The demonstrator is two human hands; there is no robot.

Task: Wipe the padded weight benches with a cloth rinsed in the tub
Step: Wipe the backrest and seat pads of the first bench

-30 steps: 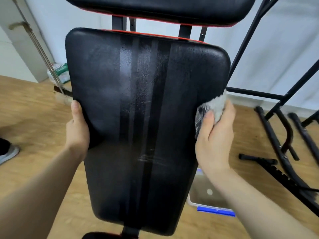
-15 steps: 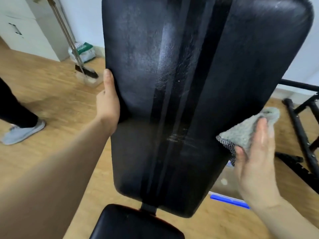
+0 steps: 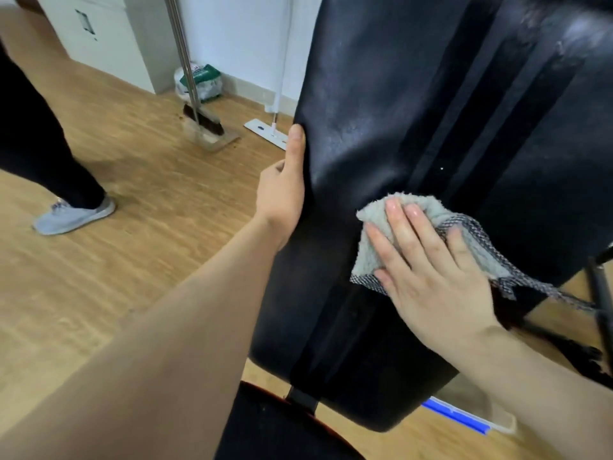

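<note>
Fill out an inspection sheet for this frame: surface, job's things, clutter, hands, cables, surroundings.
Surface: black back pad, with streaks and pale specks on its face.
Job's things: grey cloth lies on the pad; tub sits on the floor behind the pad, mostly hidden.
Clutter: broom and dustpan, flat mop and bag by the wall.
Hands: left hand grips the pad's left edge; right hand presses the cloth with straight fingers.
Cables: nothing seen.
Surroundings: wooden floor, seat pad, black frame, another person's shoe.
</note>
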